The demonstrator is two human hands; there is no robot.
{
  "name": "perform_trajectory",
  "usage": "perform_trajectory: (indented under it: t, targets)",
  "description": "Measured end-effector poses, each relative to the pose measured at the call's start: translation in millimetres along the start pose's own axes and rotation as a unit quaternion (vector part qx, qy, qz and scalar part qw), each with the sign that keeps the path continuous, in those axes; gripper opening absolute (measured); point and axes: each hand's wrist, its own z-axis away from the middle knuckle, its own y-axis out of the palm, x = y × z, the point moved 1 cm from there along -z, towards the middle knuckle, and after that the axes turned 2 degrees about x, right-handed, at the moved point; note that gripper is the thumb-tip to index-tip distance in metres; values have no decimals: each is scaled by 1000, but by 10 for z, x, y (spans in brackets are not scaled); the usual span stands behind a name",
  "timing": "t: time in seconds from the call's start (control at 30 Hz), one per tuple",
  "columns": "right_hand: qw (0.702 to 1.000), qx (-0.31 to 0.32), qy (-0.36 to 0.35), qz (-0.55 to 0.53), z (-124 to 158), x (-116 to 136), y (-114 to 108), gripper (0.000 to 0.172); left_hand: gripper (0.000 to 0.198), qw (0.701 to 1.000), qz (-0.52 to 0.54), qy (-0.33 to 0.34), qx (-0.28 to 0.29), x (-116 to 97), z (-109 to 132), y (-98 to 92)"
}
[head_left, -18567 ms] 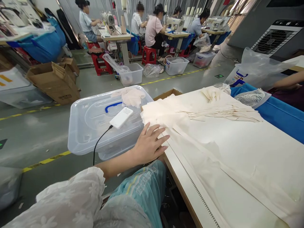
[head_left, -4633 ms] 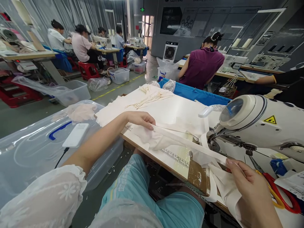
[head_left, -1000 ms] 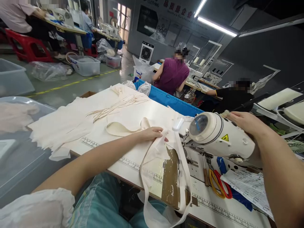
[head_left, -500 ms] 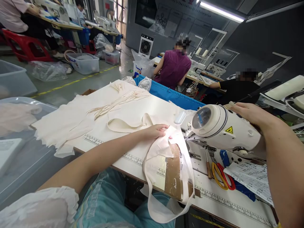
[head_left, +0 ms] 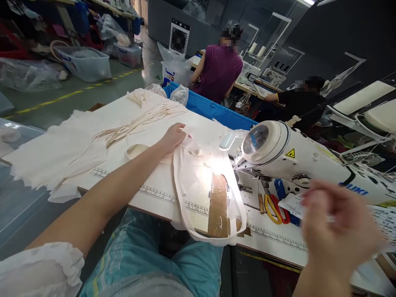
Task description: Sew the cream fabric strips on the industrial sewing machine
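Observation:
My left hand (head_left: 173,137) pinches the upper left end of a pale fabric piece (head_left: 188,165), whose long band loops down over the table's front edge. The piece reaches right to the needle area of a white sewing machine (head_left: 278,148), under its bright lamp. My right hand (head_left: 337,227) is raised in front of the machine's arm, curled and smeared by motion; what its fingers do cannot be made out. Left of my left hand, part of a cream strip (head_left: 137,151) lies curled on the table.
A stack of pale cut pieces (head_left: 62,152) covers the table's left side. Yellow-and-red scissors (head_left: 274,210) and a wooden-handled awl (head_left: 260,202) lie below the machine. A blue bin (head_left: 216,111) borders the far edge. One person in purple (head_left: 216,70) sits beyond.
My left hand has moved left and away from the needle, drawing the fabric out flatter. My right hand has left the top of the machine and come down towards me. The view has shifted too.

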Motion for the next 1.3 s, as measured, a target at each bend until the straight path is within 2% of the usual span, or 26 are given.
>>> perform_trajectory:
  t: [0.03, 0.07, 0.1, 0.13, 0.17, 0.2, 0.23, 0.27, 0.33, 0.37, 0.4, 0.43, 0.47, 0.57, 0.67, 0.77, 0.9, 1.07, 1.2, 1.3]
  targets:
    - [995, 87, 43, -4, 222, -62, 88, 40, 43, 997, -60, 27, -27, -40, 1, -47]
    - [978, 200, 60, -2, 405, -115, 205, 43, 43, 987, -134, 64, -62, -93, 21, -75]
    - [964, 257, 65, -9, 540, -156, 323, 42, 43, 966, -212, 108, -98, -154, 62, -83]
    - [956, 283, 73, -15, 626, -184, 434, 41, 40, 941, -276, 149, -125, -219, 121, -70]
    - [948, 307, 76, -24, 673, -196, 532, 39, 35, 925, -313, 175, -124, -277, 195, -37]
    - [945, 316, 79, -37, 686, -195, 605, 38, 26, 921, -330, 186, -95, -324, 280, 13]
    - [942, 322, 84, -52, 675, -182, 652, 36, 16, 923, -334, 184, -45, -356, 373, 73]
    - [938, 326, 88, -70, 651, -158, 674, 35, 13, 930, -327, 165, 36, -367, 471, 144]
    - [931, 331, 96, -119, 592, -81, 672, 33, 29, 923, -288, 103, 233, -332, 670, 301]
    - [924, 338, 99, -152, 567, -29, 668, 33, 36, 908, -251, 61, 331, -291, 763, 384]
    - [912, 351, 99, -190, 548, 30, 674, 34, 42, 893, -203, 24, 402, -241, 843, 464]
    - [895, 369, 99, -231, 537, 95, 694, 35, 46, 887, -151, -6, 436, -188, 902, 541]
    - [875, 389, 98, -271, 531, 162, 732, 37, 48, 892, -101, -30, 439, -132, 939, 612]
    - [816, 437, 98, -364, 521, 337, 938, 39, 37, 916, 36, -100, 386, 28, 925, 770]
    - [788, 458, 108, -398, 471, 417, 1211, 34, 24, 924, 129, -127, 336, 116, 785, 809]
    - [773, 474, 120, -404, 379, 403, 1458, 30, 23, 935, 153, -94, 306, 120, 609, 776]
    - [764, 477, 141, -411, 303, 335, 1632, 28, 36, 928, 171, -86, 319, 93, 449, 778]
    - [752, 470, 171, -430, 340, 259, 1644, 27, 43, 897, 230, -105, 362, 104, 409, 880]
    - [741, 474, 187, -437, 366, 210, 1641, 27, 55, 896, 234, -116, 360, 135, 404, 920]
    - [738, 479, 190, -436, 363, 201, 1646, 26, 57, 897, 240, -121, 351, 127, 408, 914]
